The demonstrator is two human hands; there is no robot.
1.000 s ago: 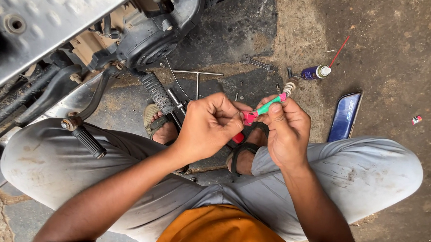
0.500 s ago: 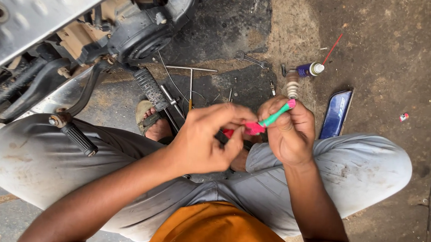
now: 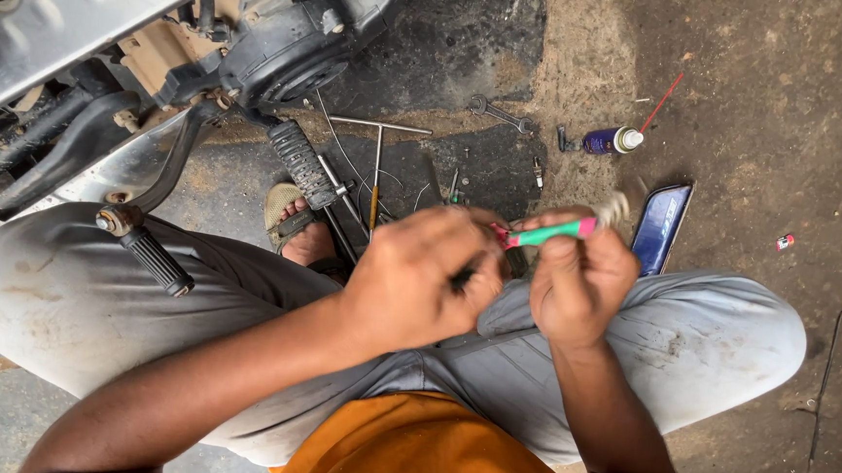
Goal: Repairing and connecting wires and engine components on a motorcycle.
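Two hands meet over the knees of a person squatting on a stained concrete floor. The right hand [image 3: 582, 283] is curled shut around a small tool with a green and pink handle [image 3: 550, 233], which lies across the top of its fingers and points left toward the other hand. The left hand [image 3: 417, 277] is closed too, fingers bunched at the tool's red tip; whatever it pinches there is hidden under the knuckles, so I cannot tell what it is. The two hands are just beside each other, almost touching, above the grey trousers [image 3: 688, 331].

Far and left, the underside of a motorbike [image 3: 160, 45] fills the corner, crowding that side. Its ribbed black footpeg [image 3: 155, 257] juts near the left knee, and a second ribbed peg [image 3: 301, 163] angles down beside a sandalled foot [image 3: 297, 227]. Between foot and hands there is little free floor.

Beyond the hands, on the dark oily patch, lie a T-handled wrench [image 3: 379, 141], a flat spanner [image 3: 499, 113] and some loose wire. To the far right a small purple spray can [image 3: 610, 139] with a thin red straw lies on its side, and a dark blue phone [image 3: 661, 222] rests just beside the right hand's far edge, partly overlapped by the knee. The right side of the floor is barer, with only a tiny red scrap [image 3: 784, 242] near the edge.
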